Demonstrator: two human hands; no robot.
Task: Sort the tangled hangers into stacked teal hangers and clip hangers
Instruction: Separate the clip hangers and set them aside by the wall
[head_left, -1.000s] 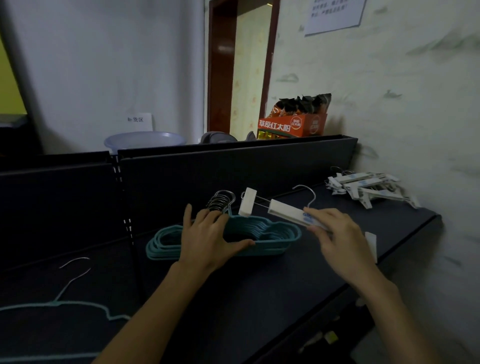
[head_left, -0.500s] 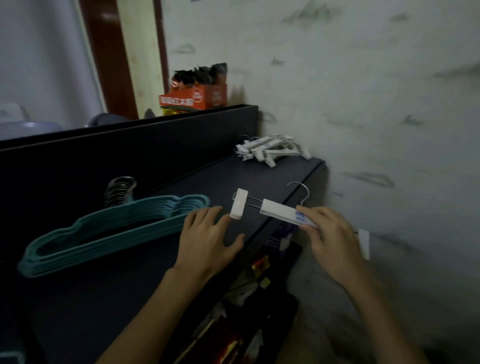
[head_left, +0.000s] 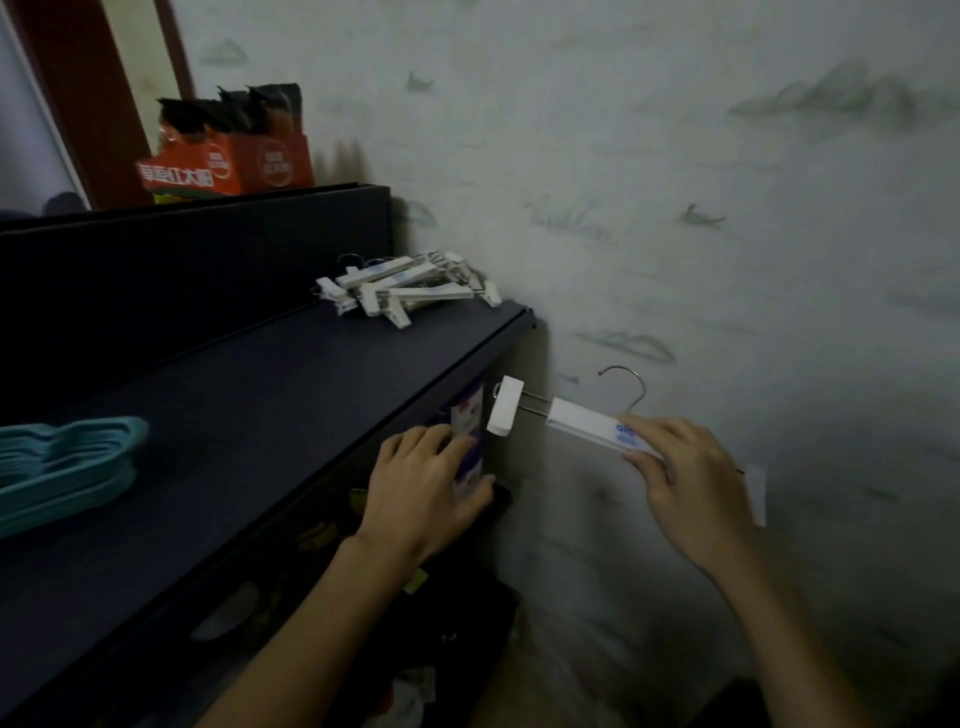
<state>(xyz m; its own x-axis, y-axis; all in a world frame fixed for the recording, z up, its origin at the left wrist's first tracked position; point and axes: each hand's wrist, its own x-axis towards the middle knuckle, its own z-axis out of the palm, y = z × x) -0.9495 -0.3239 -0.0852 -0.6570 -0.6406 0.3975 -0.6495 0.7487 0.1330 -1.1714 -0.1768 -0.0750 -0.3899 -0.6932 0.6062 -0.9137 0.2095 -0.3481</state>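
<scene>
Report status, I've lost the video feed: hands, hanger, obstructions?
Right hand grips white clip hanger, off shelf edge. Left hand empty. Clip pile at far corner; path clear.

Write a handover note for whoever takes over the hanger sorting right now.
Right hand: grips a white clip hanger in the air, off the shelf's right end.
Left hand: empty, fingers spread at the shelf's front edge.
Teal stack: on the shelf, far left.
Clip pile: on the shelf's back right corner by the wall.
Done: both piles started.
Left: put the held hanger on the clip pile.
</scene>
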